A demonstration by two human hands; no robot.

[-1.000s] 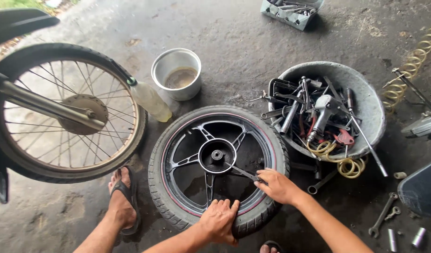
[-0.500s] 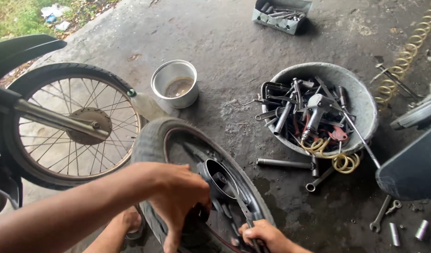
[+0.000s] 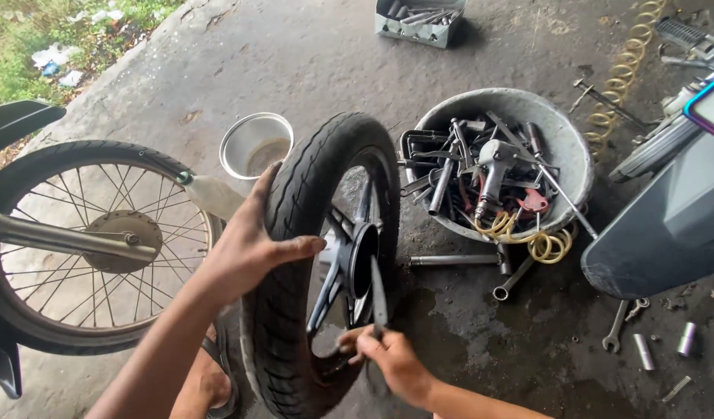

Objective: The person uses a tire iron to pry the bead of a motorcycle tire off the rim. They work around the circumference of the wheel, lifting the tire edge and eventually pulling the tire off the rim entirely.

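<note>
A black motorcycle wheel [image 3: 295, 256] with a cast-spoke rim stands upright on edge on the concrete. My left hand [image 3: 248, 240] lies flat against the tyre's tread, fingers spread over its top left side. My right hand [image 3: 388, 357] is low at the wheel's right side, closed on a slim metal tool [image 3: 378, 291] that points up towards the hub [image 3: 362, 260]. My foot in a sandal [image 3: 213, 372] shows beside the tyre's lower left.
A spoked motorcycle wheel [image 3: 85, 240] on its axle stands left. A metal pot [image 3: 254, 143] sits behind. A grey basin of tools [image 3: 504, 167] is right, with loose wrenches [image 3: 516, 279] and sockets [image 3: 644, 349] around. A scooter body [image 3: 667, 217] fills the right edge.
The wheel went from lying flat on the ground to standing upright on its edge. My left hand moved from the tyre's near side to its top.
</note>
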